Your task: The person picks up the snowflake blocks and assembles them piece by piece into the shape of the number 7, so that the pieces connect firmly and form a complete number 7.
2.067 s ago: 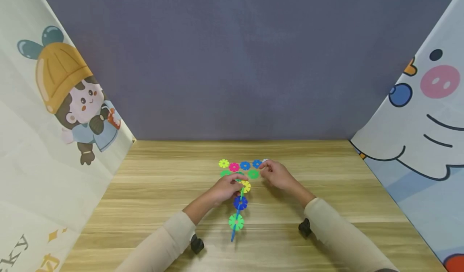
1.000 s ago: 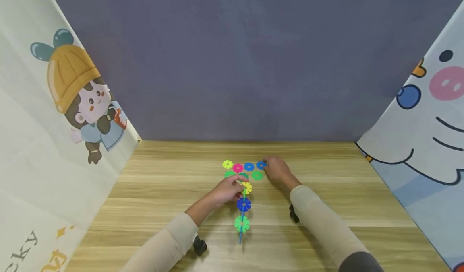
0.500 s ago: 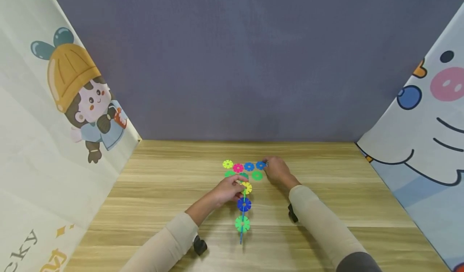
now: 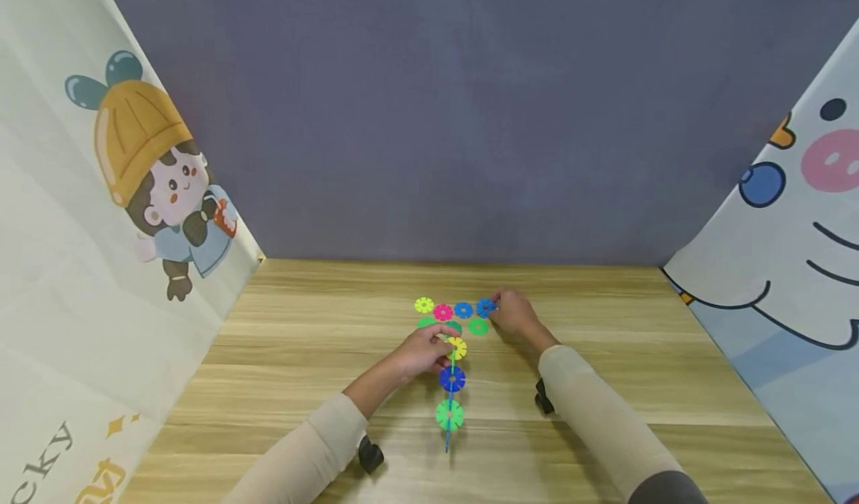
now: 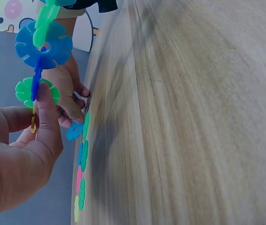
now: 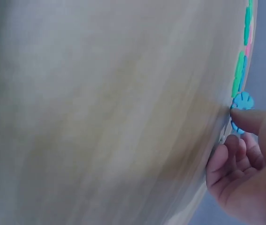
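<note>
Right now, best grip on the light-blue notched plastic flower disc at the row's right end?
Pinch the light-blue notched plastic flower disc by its free right rim, coming from the right. It looks tipped up on edge there, and the right hand already pinches that side; another blue disc crowds its left.

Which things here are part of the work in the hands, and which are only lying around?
In use: the chain of discs pinched by the left hand; the blue disc pinched by the right hand.

Lying about: the yellow-green disc, pink disc, green disc.
</note>
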`<state>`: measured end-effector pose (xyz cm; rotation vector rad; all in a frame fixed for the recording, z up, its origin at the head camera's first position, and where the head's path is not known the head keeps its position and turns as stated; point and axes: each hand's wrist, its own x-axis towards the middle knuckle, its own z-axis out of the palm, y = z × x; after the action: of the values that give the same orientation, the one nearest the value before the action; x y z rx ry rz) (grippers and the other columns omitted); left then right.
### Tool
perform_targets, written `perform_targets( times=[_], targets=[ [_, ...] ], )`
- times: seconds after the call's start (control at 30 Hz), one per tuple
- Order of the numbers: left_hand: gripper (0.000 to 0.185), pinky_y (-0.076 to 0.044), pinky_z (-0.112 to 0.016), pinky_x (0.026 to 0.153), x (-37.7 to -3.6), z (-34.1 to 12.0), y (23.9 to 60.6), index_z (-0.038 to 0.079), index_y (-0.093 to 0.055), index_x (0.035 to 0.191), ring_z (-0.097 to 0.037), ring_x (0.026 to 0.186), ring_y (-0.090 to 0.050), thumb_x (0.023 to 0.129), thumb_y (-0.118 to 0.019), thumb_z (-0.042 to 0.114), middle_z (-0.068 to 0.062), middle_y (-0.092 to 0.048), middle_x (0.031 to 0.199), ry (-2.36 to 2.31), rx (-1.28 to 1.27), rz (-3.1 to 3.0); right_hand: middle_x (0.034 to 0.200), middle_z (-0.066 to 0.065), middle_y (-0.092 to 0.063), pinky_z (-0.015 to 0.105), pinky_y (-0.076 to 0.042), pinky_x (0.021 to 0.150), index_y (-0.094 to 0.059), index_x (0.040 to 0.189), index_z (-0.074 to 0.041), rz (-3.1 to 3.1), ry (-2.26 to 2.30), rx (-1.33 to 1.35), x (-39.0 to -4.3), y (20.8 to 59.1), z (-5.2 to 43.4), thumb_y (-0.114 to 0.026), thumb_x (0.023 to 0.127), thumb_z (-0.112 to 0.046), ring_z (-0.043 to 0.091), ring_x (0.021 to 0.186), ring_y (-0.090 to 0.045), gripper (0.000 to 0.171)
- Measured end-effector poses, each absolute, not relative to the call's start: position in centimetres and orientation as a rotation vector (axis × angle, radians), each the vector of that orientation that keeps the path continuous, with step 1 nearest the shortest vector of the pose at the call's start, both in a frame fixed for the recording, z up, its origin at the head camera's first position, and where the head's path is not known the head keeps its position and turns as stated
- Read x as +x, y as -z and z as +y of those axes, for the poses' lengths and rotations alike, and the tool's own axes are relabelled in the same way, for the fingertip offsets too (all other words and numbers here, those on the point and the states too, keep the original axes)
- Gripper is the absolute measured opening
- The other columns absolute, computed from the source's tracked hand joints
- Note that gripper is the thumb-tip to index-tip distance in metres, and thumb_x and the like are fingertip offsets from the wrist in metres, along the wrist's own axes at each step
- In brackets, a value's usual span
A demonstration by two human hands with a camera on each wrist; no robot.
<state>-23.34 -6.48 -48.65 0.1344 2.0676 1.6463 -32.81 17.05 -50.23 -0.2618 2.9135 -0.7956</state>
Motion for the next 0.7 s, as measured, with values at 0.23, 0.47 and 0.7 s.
perform_targets(
  times=[0.23, 0.47, 0.7],
  targets=[
    [0.035, -0.057, -0.025, 0.068, -23.4, -6.3, 48.7, 0.007, -0.058, 0.137, -0.015, 0.076, -0.06, 0.102, -0.057, 0.012, -0.004, -0.059, 0.093, -1.653, 0.143, 2.058, 0.087, 0.006, -0.063, 0.038, -0.049, 0.074, -0.063, 0.095, -0.007, 2.975, 0.852, -0.378, -32.5, 50.5, 17.7, -0.069, 0.093, -0.016, 0.02, 0.077, -0.055, 0.01],
    [0.035, -0.057, -0.026, 0.067, -23.4, -6.3, 48.6, 0.007, -0.059, 0.136, -0.016, 0.076, -0.061, 0.102, -0.058, 0.012, -0.004, -0.059, 0.092, -1.657, 0.138, 2.062, 0.086, 0.003, -0.064, 0.033, -0.045, 0.071, -0.063, 0.091, -0.012, 2.985, 0.949, -0.435, -32.4, 50.6, 18.2, -0.066, 0.093, -0.018, 0.017, 0.077, -0.056, 0.008],
    [0.035, -0.057, -0.027, 0.068, -23.4, -6.3, 48.7, 0.009, -0.06, 0.136, -0.016, 0.077, -0.061, 0.102, -0.059, 0.013, -0.005, -0.061, 0.093, -1.648, 0.124, 2.08, 0.088, 0.006, -0.066, 0.033, -0.049, 0.072, -0.065, 0.095, -0.008, 2.935, 1.133, -0.447, -31.9, 50.4, 18.4, -0.066, 0.096, -0.014, 0.018, 0.079, -0.059, 0.006]
  ],
)
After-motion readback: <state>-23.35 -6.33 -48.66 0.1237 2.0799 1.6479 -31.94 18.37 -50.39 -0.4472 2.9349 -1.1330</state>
